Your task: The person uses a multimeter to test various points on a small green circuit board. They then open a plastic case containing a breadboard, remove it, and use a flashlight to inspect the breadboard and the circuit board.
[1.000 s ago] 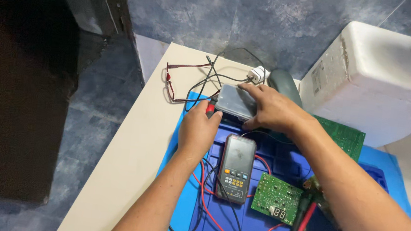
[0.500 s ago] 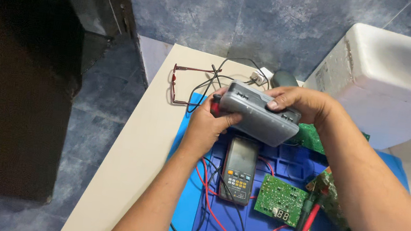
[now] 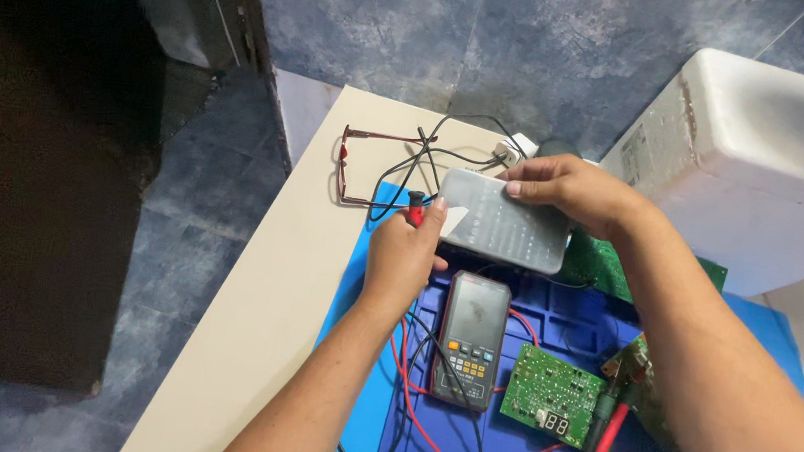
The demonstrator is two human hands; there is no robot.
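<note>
— What is held by the hands?
— A flat grey box (image 3: 506, 221) is gripped above the blue mat (image 3: 365, 350): left hand (image 3: 404, 256) at its near corner, right hand (image 3: 572, 191) on its far edge.
— And below?
— A meter (image 3: 470, 339) is lying there, maybe switched off.

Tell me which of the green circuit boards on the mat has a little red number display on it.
The small green board just right of the multimeter, in the open. The other green board lies mostly hidden under the grey box and right hand, showing no display.
</note>
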